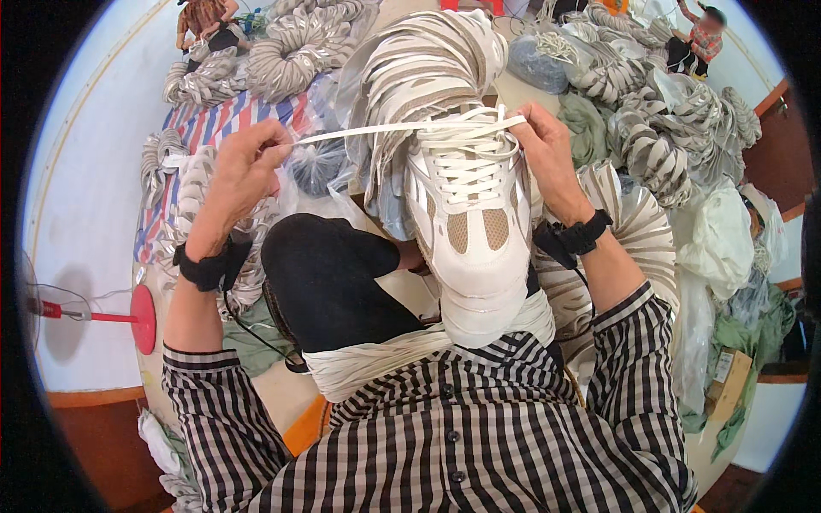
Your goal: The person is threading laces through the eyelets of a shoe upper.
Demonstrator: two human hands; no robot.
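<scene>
A white and beige sneaker (475,218) lies on my lap, its toe toward me and its eyelets threaded with a white lace. To the left of the shoe, my left hand (251,167) pinches one stretch of the shoelace (359,131), pulled taut and nearly level across to the shoe. Beside the shoe's upper right side, my right hand (547,158) is closed on another part of the lace near the top eyelets. Behind the sneaker fans a stack of beige and white shoe uppers (419,68). A bundle of loose white laces (376,363) lies across my lap.
Rings of stacked uppers (299,53) lie at the far left and along the right. A striped sheet (231,115) spreads at left, near a red round-based stand (144,319). White plastic bags (714,239) and a cardboard box (729,382) are at right. Two other people sit far back.
</scene>
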